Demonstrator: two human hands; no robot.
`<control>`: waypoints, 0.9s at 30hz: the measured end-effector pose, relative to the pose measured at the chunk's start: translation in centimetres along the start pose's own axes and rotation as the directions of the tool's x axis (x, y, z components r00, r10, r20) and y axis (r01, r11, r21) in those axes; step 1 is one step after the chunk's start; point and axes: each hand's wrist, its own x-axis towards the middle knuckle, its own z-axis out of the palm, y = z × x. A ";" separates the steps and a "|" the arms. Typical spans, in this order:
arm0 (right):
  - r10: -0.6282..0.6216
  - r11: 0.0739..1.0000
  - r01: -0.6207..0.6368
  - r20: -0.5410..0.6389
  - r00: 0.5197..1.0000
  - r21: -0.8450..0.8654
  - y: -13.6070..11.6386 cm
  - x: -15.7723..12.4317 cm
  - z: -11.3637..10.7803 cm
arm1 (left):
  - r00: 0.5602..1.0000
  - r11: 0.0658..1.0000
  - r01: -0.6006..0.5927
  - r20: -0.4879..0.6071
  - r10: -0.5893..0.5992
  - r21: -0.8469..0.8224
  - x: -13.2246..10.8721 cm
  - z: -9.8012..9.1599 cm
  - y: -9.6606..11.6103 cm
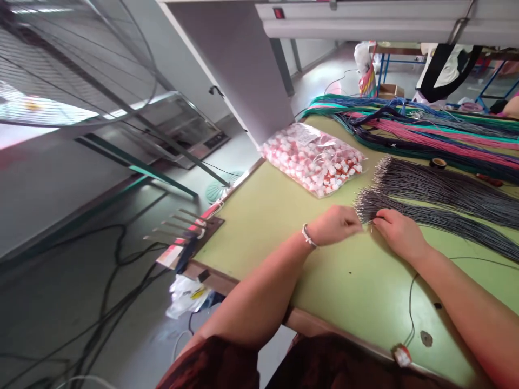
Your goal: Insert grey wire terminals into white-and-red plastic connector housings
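Observation:
My left hand [336, 224] is closed, fingertips pinched together, just left of the dark grey wires; whatever it may hold is too small to make out. Beside it, my right hand [399, 232] is closed at the front edge of the nearer wire bundle [430, 219], its thumb and fingers on a wire whose small metal tip shows below them. A second bundle of grey wires [446, 186] with silvery ends lies behind. Near the table's front edge rests a red and white connector [403, 355], with a thin dark wire running from it under my right forearm.
A clear bag of red and white connectors [314, 156] lies on the green table [259, 216]. Pink, blue and green wires [405, 127] stretch across the back, near a tape roll [438, 162]. A pronged metal rack [182, 229] sits at the left corner. A lamp housing [365, 24] hangs above.

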 end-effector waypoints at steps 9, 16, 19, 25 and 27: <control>-0.076 0.968 0.072 0.009 0.997 0.239 -0.3 -0.7 0.3 | 0.802 0.682 0.538 -0.550 -0.233 0.495 8.1 -4.1 -4.3; -0.057 0.975 0.046 0.045 0.997 0.218 0.1 -1.5 0.0 | 0.757 0.575 0.599 -0.628 -0.180 0.557 11.0 -4.8 -7.2; -0.036 0.972 0.022 0.053 0.998 0.234 0.5 -1.6 -0.2 | 0.837 0.575 0.504 -0.528 -0.141 0.645 8.9 -5.0 -7.3; -0.010 0.965 -0.013 0.086 0.996 0.263 0.6 -1.2 -0.3 | 0.904 0.539 0.377 -0.426 -0.036 0.753 3.5 -3.1 -5.5; -0.007 0.964 -0.014 0.079 0.997 0.267 0.6 -1.2 -0.3 | 0.920 0.528 0.317 -0.391 0.030 0.788 2.3 -2.3 -5.2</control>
